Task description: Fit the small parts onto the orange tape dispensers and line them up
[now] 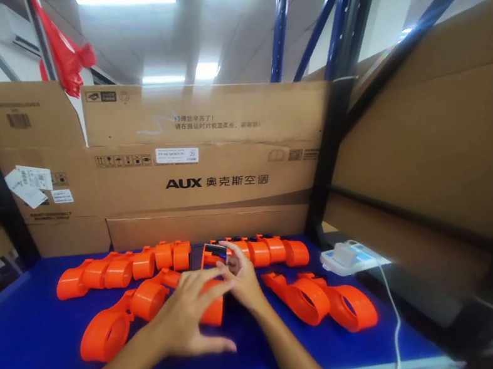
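Over the blue tabletop, my left hand [188, 315] is open, its fingers spread and thumb stretched out. It is above an orange loop-shaped plastic part [212, 311], partly hidden behind the fingers. My right hand [242, 277] is farther forward, finger and thumb curled together at an orange loop-shaped part with a black piece [215, 251] on top. Much of that part is covered by the hand. A back row of similar orange parts [118, 272] stretches to the left of it, and more orange parts [276, 249] stand to its right, some with dark pieces on top.
Orange loops [105, 333] lie at front left, and two more [351, 307] at front right. A white power strip [352, 257] with a plugged-in adapter and cable is at the table's right edge. Cardboard [212, 152] walls the back and sides, between dark metal posts [330, 144].
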`<state>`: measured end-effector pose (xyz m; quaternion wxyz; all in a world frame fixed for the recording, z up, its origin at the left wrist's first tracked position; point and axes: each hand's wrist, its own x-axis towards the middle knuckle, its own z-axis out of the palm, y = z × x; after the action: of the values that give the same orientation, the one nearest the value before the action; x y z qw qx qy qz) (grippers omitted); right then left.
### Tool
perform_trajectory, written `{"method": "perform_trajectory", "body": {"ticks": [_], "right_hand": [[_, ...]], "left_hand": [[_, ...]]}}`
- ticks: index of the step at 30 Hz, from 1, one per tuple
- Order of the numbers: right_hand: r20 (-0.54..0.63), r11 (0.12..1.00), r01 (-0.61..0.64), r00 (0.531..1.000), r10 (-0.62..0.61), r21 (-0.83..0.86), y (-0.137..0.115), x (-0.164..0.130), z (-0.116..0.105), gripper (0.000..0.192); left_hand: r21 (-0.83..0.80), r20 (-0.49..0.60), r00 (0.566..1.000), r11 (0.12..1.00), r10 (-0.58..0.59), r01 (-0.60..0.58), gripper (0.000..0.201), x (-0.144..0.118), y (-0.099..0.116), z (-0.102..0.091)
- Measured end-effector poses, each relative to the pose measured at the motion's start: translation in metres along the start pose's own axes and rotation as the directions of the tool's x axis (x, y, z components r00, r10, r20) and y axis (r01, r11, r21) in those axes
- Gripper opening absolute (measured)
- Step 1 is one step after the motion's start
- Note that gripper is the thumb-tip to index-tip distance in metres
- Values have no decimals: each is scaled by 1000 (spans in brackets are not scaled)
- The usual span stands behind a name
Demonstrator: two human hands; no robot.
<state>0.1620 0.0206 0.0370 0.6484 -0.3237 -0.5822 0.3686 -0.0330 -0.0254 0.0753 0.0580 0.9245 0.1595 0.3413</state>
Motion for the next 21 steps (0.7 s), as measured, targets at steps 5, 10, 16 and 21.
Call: {"method": "perform_trajectory", "body": {"ticks": [5, 10, 16, 21], "right_hand": [[-76, 998, 56, 996, -57, -17, -9, 2, -4, 54], [-136, 998, 55, 989, -56, -7, -10, 4, -8, 53], [-130, 998, 46, 991, -40, 41, -11, 4, -6, 52], [-116, 999, 27, 993, -25, 19, -11, 1, -7, 52]], "left_hand": [[-643, -309, 809, 737, -500, 210, 62, 12, -26, 18], [-750, -376, 485, 567, -789, 340, 53, 1, -70, 37], [-771, -394, 405, 537, -825, 342, 51, -27, -82, 38], [-724, -425, 382, 561, -821, 401, 52, -32, -82, 34]]}}
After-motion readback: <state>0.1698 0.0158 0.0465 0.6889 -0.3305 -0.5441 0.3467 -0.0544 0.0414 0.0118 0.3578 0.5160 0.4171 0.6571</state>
